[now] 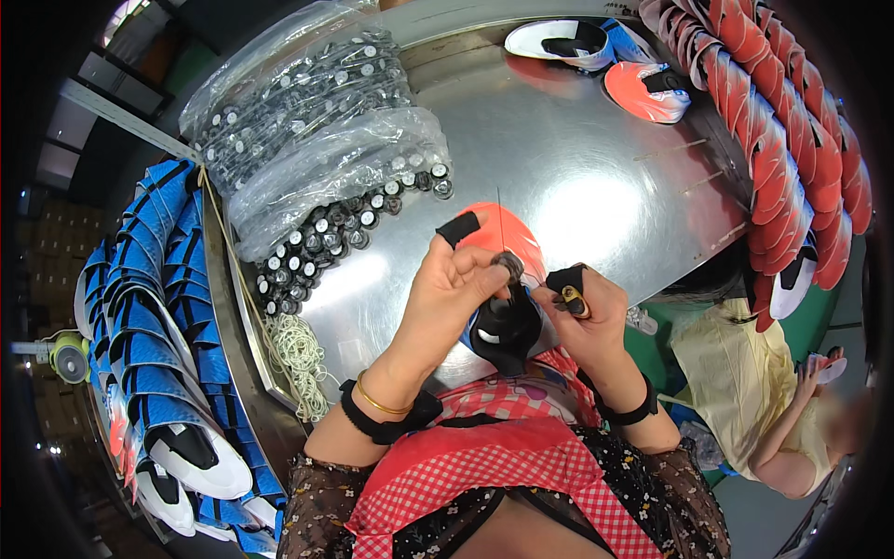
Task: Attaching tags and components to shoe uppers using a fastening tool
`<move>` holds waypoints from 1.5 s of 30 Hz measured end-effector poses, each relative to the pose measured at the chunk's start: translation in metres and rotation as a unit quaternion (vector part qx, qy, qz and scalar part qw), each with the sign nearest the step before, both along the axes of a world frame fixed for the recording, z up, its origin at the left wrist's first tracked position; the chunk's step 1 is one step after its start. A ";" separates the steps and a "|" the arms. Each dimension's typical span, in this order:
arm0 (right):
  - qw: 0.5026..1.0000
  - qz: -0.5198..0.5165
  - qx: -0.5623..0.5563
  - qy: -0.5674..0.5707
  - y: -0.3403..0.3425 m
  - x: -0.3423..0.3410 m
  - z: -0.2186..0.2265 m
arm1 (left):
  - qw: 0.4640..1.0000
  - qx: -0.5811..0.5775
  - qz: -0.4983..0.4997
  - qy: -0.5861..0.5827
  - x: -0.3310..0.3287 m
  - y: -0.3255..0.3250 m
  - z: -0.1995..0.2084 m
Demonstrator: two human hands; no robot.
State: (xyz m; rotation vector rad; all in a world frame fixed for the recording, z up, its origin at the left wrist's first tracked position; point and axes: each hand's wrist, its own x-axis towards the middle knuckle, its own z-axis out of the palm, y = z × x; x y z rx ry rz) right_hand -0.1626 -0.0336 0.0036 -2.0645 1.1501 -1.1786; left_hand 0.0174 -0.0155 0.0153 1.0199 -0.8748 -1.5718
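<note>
Polished steel table (596, 177), round-edged, fills the view; you work at its near edge.

Near edge: your left hand (445, 300) pinches a small round dial (509, 265) against the shoe upper (504, 279), orange above, black below, which lies between both hands. Your right hand (589, 312) is closed on a small yellow-handled tool (575, 300). A thin lace wire (500, 216) stands up from the dial. Judgement: keep the dial flat on the upper, steady the wire with your left fingertips, and bring the tool in square so the wire doesn't kink.

Counts:
- One upper in hand.
- Left edge: one coil of pale cord (296, 352).
- Left side, farther: two clear bags of dials (317, 140), too many to count, some spilled loose.
- Off the left edge: a stack of blue uppers (149, 307), too many to count.
- Far edge: two finished uppers (605, 61), one white, one orange.
- Right edge: a hanging row of orange uppers (792, 140), overlapped, uncountable.
- Beyond the right edge: one person in yellow (745, 382).
</note>
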 end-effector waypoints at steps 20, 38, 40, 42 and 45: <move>0.999 0.021 0.020 0.030 -0.009 0.003 0.009 | 1.000 0.023 0.007 -0.010 -0.003 -0.005 -0.010; 0.992 0.025 -0.015 0.123 -0.006 0.005 0.016 | 0.997 0.045 -0.014 0.062 0.004 -0.004 -0.010; 0.986 0.031 -0.040 0.160 -0.003 0.005 0.017 | 0.998 0.052 -0.026 0.008 0.000 -0.005 -0.013; 0.983 0.021 -0.057 0.172 -0.002 0.003 0.012 | 0.992 -0.016 -0.019 -0.122 -0.006 -0.010 -0.023; 0.987 0.005 -0.056 0.148 -0.001 0.002 0.007 | 0.996 -0.037 0.000 -0.077 -0.004 -0.006 -0.024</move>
